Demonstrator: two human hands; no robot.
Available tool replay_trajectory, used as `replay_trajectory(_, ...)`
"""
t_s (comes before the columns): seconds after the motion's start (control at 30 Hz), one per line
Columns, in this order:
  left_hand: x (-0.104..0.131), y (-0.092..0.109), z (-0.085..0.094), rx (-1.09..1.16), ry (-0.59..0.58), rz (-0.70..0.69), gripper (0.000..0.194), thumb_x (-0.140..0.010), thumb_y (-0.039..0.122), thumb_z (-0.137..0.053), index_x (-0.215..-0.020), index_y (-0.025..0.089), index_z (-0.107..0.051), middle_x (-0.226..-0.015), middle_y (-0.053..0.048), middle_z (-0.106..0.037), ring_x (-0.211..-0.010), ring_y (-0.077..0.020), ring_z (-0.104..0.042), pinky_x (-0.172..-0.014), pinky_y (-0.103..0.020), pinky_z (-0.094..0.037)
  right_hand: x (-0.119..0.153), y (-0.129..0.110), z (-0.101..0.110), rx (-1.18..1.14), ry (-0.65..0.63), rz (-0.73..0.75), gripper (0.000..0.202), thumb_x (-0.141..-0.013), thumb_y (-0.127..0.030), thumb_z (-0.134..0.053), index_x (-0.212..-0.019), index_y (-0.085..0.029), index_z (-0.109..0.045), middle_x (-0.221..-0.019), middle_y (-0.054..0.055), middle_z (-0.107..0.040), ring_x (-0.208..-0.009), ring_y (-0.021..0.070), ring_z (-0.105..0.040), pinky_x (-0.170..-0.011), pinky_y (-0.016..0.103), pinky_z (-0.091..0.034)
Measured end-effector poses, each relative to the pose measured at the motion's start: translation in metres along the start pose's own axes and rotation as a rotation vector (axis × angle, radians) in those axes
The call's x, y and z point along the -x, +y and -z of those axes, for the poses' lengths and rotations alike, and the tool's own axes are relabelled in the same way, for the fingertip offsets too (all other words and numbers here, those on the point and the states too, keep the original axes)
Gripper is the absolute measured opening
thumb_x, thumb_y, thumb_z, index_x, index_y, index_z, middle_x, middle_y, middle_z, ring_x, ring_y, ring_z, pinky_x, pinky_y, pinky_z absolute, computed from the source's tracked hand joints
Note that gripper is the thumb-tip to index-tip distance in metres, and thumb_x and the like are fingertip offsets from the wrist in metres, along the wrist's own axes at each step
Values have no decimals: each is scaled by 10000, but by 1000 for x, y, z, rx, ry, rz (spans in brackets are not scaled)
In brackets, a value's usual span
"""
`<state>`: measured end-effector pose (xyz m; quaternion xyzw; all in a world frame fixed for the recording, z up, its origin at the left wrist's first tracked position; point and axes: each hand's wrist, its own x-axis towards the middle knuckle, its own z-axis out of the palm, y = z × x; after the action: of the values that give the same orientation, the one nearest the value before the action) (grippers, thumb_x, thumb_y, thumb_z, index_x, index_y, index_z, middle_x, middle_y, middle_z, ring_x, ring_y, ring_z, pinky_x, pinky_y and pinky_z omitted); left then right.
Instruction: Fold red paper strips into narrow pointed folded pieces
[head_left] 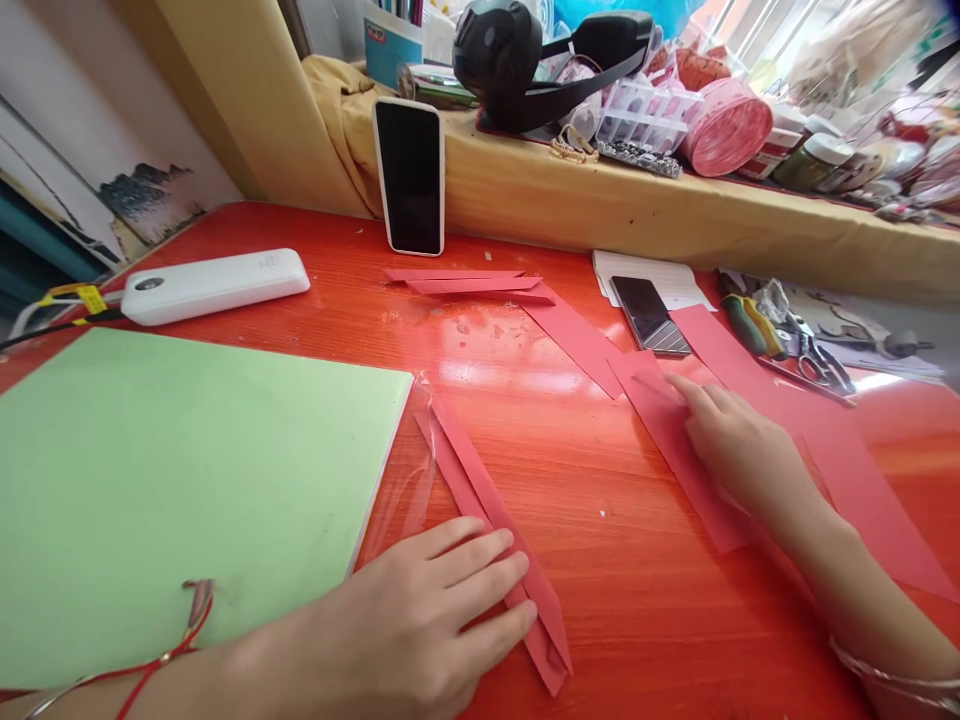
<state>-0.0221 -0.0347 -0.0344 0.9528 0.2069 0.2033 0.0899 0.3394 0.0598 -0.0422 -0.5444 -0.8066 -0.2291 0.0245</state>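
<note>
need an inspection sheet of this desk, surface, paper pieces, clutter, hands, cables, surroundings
Surface: red table, glossy, small bits on it.
Paper pieces: folded strip under the left hand; folded pieces farther back; flat sheets at right.
Clutter: green board, white device, upright phone, pliers, scissors.
Hands: left hand lies on the folded strip, fingers spread; right hand over a flat sheet, index finger extended.
Cables: cables at the white device's left end, yellow tag there.
Surroundings: ledge behind, crowded with headset, jars and blue cup.
</note>
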Motion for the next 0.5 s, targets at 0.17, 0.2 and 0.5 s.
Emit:
replay_trajectory(0.17, -1, -2, -1, 14, -26, 23, 331, -947, 141, -493, -1249, 155, -628, -1185, -52, -704, -1095, -239, -618, -1043, -398, -420, 10, -23, 32, -175, 177, -47, 139, -979, -194, -436, -1031, -225, -561, -841, 51, -693, -749, 209, -671, -591, 290, -458)
replay_trajectory(0.2, -2, -2, 0, 12, -37, 27, 339, -949, 133, -491, -1257, 173, -625, -1160, -46, -706, -1072, -234, -618, -1028, -399, -426, 15, -32, 42, -290, 193, 12, 85, -986, -218, -468, -991, -229, -552, -773, 23, -670, -661, 178, -651, -574, 275, -455)
replay_trajectory(0.5, -4, 0, 1, 34, -87, 66, 322, -958, 151, -490, -1250, 159, -625, -1167, -52, -678, -1070, -243, -586, -1030, -418, -410, 40, -96, 83, -544, 72, 593, 504, -1088, -172, -177, -973, -174, -668, -728, -1, -749, -581, 129, -696, -581, 245, -533)
